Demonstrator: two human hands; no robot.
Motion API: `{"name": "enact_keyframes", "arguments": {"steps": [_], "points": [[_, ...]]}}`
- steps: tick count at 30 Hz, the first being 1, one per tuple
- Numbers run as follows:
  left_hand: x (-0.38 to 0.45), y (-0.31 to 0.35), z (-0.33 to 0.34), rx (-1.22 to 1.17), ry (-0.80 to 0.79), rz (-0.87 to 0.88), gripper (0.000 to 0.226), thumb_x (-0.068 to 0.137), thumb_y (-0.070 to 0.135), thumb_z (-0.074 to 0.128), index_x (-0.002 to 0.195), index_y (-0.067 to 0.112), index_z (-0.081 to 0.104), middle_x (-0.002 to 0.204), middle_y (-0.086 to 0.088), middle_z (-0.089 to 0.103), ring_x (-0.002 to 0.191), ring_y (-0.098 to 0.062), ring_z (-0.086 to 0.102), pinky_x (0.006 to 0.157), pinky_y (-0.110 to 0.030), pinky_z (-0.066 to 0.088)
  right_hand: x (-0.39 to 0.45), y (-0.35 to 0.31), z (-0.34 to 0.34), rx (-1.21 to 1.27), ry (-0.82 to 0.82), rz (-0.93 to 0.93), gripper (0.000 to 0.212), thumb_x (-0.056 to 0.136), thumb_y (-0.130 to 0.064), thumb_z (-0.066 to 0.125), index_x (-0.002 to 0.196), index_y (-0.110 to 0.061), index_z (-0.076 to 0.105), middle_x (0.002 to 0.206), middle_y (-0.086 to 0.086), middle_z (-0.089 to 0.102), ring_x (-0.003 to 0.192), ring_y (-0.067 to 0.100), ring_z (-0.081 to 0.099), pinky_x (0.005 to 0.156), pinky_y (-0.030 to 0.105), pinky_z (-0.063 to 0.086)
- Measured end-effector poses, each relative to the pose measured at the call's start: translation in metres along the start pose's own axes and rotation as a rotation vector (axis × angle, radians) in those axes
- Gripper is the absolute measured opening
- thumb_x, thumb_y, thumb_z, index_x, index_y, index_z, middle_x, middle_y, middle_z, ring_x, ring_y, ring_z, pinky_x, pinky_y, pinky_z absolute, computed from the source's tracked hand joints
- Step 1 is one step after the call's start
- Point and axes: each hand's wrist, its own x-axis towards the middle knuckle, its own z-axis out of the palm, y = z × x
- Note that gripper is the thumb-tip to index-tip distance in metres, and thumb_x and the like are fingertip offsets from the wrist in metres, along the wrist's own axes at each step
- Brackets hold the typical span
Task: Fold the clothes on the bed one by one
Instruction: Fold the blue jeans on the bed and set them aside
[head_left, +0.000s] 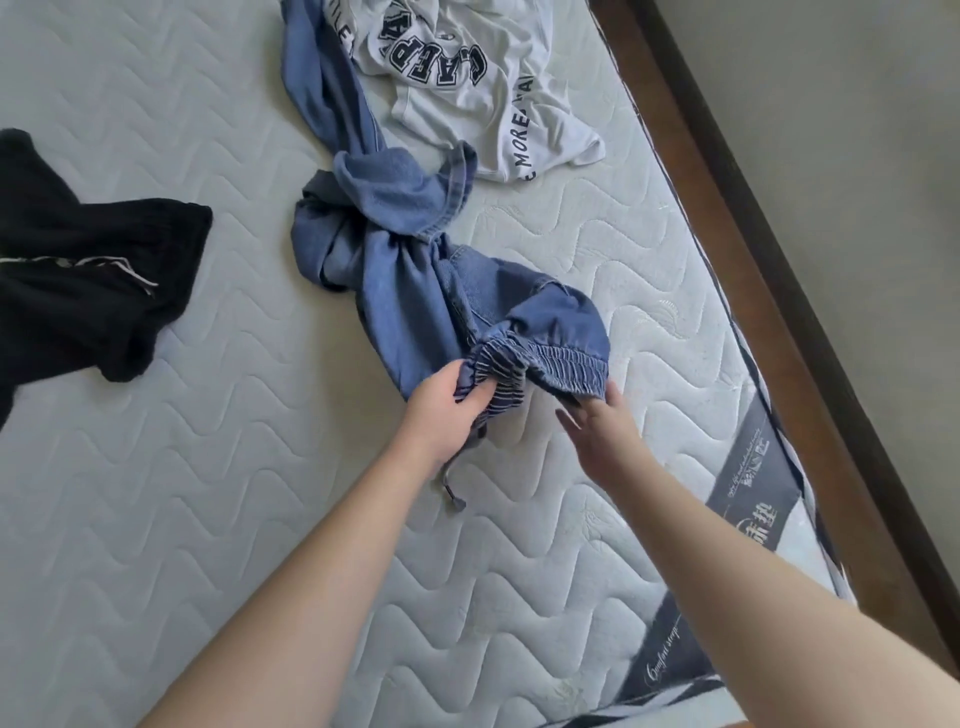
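Blue denim trousers (400, 260) lie twisted down the middle of the mattress, elastic waistband nearest me. My left hand (441, 410) grips the left part of the waistband, fingers curled into the bunched fabric. My right hand (597, 431) reaches to the right end of the waistband, its fingertips tucked under the edge there. A grey drawstring hangs below my left hand. A white T-shirt with dark lettering (467, 78) lies crumpled at the far end, partly over the trouser legs. A black garment (88, 280) lies at the left edge.
The quilted pale mattress (208, 519) fills the view. Its right side runs along a dark wooden bed frame (779, 312), with floor beyond. Dark labels are sewn on the mattress edge at lower right.
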Motion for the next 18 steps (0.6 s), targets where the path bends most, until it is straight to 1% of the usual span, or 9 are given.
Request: {"name": "enact_keyframes", "arguments": {"steps": [2, 3, 6, 8, 10, 12, 15, 16, 18], "points": [[-0.03, 0.009, -0.001, -0.328, -0.015, -0.039, 0.013, 0.097, 0.011, 0.059, 0.102, 0.018, 0.069, 0.101, 0.0, 0.075, 0.098, -0.018, 0.068, 0.094, -0.039, 0.052, -0.017, 0.003, 0.006, -0.027, -0.014, 0.026, 0.049, 0.098, 0.006, 0.043, 0.145, 0.006, 0.028, 0.12, 0.01, 0.048, 0.122, 0.034, 0.052, 0.083, 0.021, 0.053], [-0.044, 0.014, -0.002, -0.441, -0.025, -0.044, 0.016, 0.097, 0.008, 0.057, 0.102, 0.018, 0.069, 0.102, 0.001, 0.075, 0.098, -0.015, 0.068, 0.094, -0.037, 0.052, -0.024, 0.003, 0.009, -0.067, -0.025, 0.017, 0.049, 0.098, 0.007, 0.045, 0.144, 0.009, 0.029, 0.123, 0.01, 0.046, 0.121, 0.033, 0.052, 0.08, 0.018, 0.053], [-0.08, 0.029, -0.01, -0.692, -0.056, -0.061, 0.019, 0.095, 0.011, 0.057, 0.11, 0.015, 0.067, 0.11, -0.001, 0.073, 0.104, -0.014, 0.067, 0.094, -0.033, 0.052, -0.048, -0.007, 0.02, -0.003, 0.013, -0.006, 0.041, 0.092, 0.004, 0.056, 0.133, 0.003, 0.049, 0.113, 0.01, 0.06, 0.103, 0.019, 0.059, 0.088, 0.028, 0.049], [-0.101, 0.041, -0.022, -0.835, -0.042, -0.077, 0.026, 0.088, 0.017, 0.059, 0.113, 0.014, 0.066, 0.114, -0.005, 0.072, 0.107, -0.019, 0.067, 0.095, -0.035, 0.053, -0.064, -0.017, 0.022, -0.048, 0.076, -0.099, 0.033, 0.084, -0.008, 0.069, 0.115, -0.008, 0.059, 0.095, 0.001, 0.067, 0.083, 0.005, 0.062, 0.081, 0.024, 0.046], [-0.12, 0.057, -0.036, -0.912, -0.018, -0.06, 0.03, 0.085, 0.017, 0.059, 0.115, 0.014, 0.064, 0.116, -0.007, 0.071, 0.11, -0.023, 0.066, 0.096, -0.038, 0.053, -0.081, -0.025, 0.02, -0.136, 0.029, -0.176, 0.045, 0.078, -0.014, 0.076, 0.117, -0.016, 0.053, 0.092, -0.006, 0.066, 0.073, -0.003, 0.063, 0.068, 0.014, 0.049], [-0.14, 0.074, -0.048, -0.964, 0.0, -0.041, 0.031, 0.086, 0.016, 0.057, 0.117, 0.016, 0.063, 0.116, -0.006, 0.071, 0.109, -0.024, 0.066, 0.096, -0.041, 0.053, -0.1, -0.029, 0.015, -0.321, -0.017, -0.168, 0.057, 0.077, -0.012, 0.079, 0.123, -0.02, 0.047, 0.098, -0.004, 0.065, 0.076, 0.001, 0.064, 0.063, 0.015, 0.05], [-0.168, 0.095, -0.064, -1.014, 0.041, -0.063, 0.027, 0.095, 0.011, 0.05, 0.12, 0.015, 0.06, 0.123, -0.013, 0.067, 0.114, -0.031, 0.063, 0.1, -0.051, 0.048, -0.128, -0.03, 0.005, -0.711, -0.021, -0.13, 0.042, 0.081, -0.015, 0.071, 0.12, -0.02, 0.058, 0.086, -0.001, 0.066, 0.062, 0.008, 0.061, 0.047, 0.02, 0.046], [-0.177, 0.101, -0.069, -1.021, 0.056, -0.074, 0.027, 0.097, 0.01, 0.048, 0.122, 0.013, 0.059, 0.127, -0.017, 0.063, 0.118, -0.034, 0.06, 0.102, -0.055, 0.045, -0.138, -0.032, 0.002, -0.743, 0.002, -0.102, 0.035, 0.084, -0.015, 0.068, 0.119, -0.018, 0.061, 0.082, 0.0, 0.067, 0.058, 0.01, 0.06, 0.045, 0.02, 0.045], [-0.194, 0.109, -0.078, -1.025, 0.085, -0.078, 0.027, 0.099, 0.009, 0.046, 0.124, 0.009, 0.057, 0.131, -0.024, 0.059, 0.123, -0.04, 0.056, 0.104, -0.057, 0.043, -0.159, -0.036, -0.004, -0.727, 0.035, -0.048, 0.031, 0.088, -0.01, 0.063, 0.119, -0.016, 0.064, 0.083, 0.006, 0.068, 0.063, 0.017, 0.063, 0.052, 0.026, 0.051]]}}
